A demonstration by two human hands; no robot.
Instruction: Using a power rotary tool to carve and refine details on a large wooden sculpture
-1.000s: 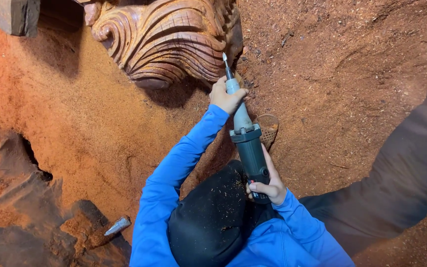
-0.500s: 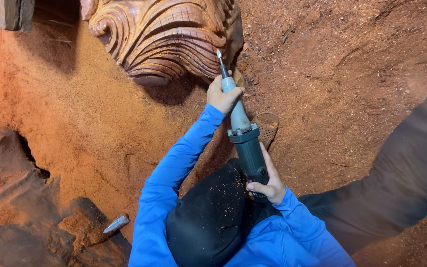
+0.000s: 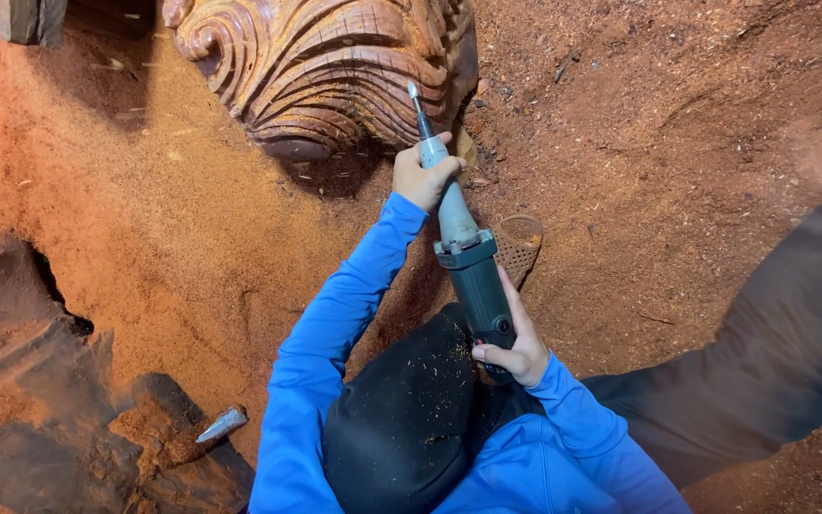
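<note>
Head view: sawdust (image 3: 145, 219) surrounds carved wood (image 3: 325, 67); sandal (image 3: 518, 246) behind grinder (image 3: 463, 247).

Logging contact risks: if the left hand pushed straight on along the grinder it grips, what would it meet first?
Probably the carved wood scrollwork: the left hand holds the grinder neck, aimed up at it, though depth is unclear.

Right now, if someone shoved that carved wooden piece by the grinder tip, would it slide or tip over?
The carved wooden piece looks thick and solid, so probably heavy and hard to shift. Its base sits in loose sawdust, which may let it slide slightly rather than tip. The thin scroll edges seem likeliest to chip.
</note>
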